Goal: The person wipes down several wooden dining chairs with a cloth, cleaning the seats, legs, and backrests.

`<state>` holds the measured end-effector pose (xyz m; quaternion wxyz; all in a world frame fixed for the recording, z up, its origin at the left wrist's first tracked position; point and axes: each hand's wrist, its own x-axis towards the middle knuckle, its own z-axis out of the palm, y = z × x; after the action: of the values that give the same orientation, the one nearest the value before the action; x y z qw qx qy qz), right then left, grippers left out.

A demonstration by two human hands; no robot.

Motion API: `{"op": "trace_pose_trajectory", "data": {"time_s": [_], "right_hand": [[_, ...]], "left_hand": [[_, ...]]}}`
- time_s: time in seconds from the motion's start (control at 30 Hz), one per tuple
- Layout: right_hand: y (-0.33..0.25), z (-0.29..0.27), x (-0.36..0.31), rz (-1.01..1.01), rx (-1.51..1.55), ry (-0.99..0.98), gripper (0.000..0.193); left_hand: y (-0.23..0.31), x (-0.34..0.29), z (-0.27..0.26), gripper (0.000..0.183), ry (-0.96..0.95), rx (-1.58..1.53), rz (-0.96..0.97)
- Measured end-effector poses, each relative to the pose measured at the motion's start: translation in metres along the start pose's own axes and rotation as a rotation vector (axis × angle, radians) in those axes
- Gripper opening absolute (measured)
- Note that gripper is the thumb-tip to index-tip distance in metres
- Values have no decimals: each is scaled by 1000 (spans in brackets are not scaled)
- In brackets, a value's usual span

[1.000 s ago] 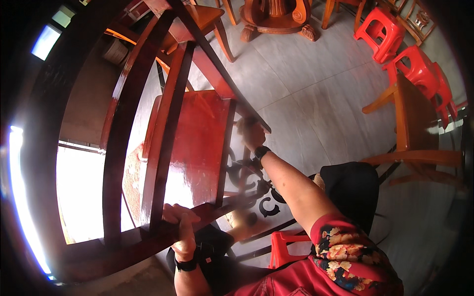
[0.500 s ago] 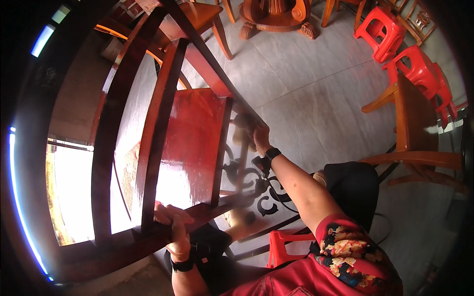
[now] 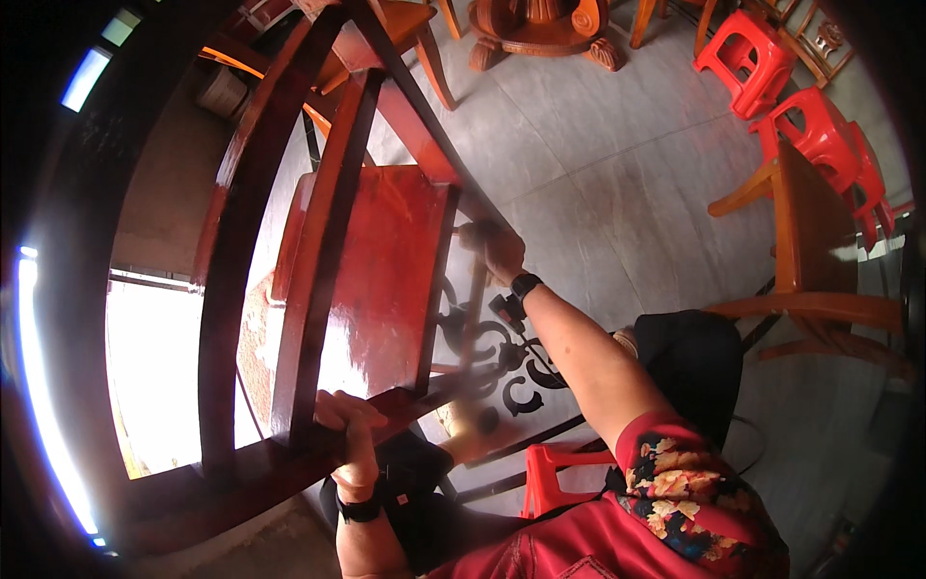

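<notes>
A dark red wooden chair (image 3: 333, 232) with long slats and a glossy red panel (image 3: 381, 270) is tilted close in front of me, filling the left half of the view. My left hand (image 3: 349, 434) is closed round its near rail (image 3: 270, 463), by the end of a slat. On the far rail (image 3: 424, 125), near its right end, my right hand (image 3: 500, 255) is closed with the arm stretched out. Its fingertips are partly hidden by the wood. Each wrist wears a black band.
Black scrolled metalwork (image 3: 521, 386) lies beyond the chair, low by my legs. A red plastic stool (image 3: 548, 473) is close to me. Several more red stools (image 3: 748, 63) stand at the far right, near an orange-brown wooden chair (image 3: 810, 232). A carved wooden base (image 3: 540, 39) stands far ahead.
The chair has shifted slightly to the right and tilted a little. My left hand has moved slightly right and up with its rail; my right hand keeps its hold.
</notes>
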<state>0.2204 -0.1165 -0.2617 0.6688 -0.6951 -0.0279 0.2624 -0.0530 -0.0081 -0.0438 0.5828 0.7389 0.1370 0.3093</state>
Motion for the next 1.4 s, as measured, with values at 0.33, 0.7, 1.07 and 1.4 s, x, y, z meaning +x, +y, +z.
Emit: {"op": "trace_pose_trajectory", "data": {"time_s": [0.33,0.7,1.07,1.4], "right_hand": [[83,-1,-61,308,631,136,31],[149,11,-142,368,385,-78,38],[281,101,-88,-259,-896,-78,40],[111,58,-135,-407,-870,-284,26]], "left_hand": [[3,-7,12,13,-135,82,-156],[-4,-21,24,20,177,-737,-813],[-34,-18,28,12,-19,-432,-752],[-40,-23,26,25,243,-755,-710]]}}
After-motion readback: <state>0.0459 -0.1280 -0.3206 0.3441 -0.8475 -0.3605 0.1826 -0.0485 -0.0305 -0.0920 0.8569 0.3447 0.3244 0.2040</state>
